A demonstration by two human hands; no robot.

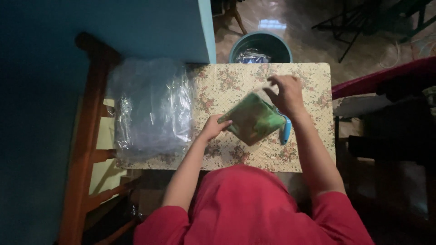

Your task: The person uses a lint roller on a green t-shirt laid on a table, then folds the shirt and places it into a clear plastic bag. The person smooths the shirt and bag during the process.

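Observation:
A flat green packet in a clear plastic bag (252,120) is held tilted above a small table with a floral cloth (227,81). My left hand (214,127) pinches the packet's left corner. My right hand (285,94) grips its upper right edge, fingers curled over the clear plastic. A light blue handled tool (286,129) lies on the cloth just under my right wrist, partly hidden by the packet.
A thick stack of clear plastic bags (152,109) covers the table's left end. A teal bin (260,45) with a wrapper inside stands beyond the table. A wooden chair frame (86,136) is at left, a dark red seat (377,81) at right.

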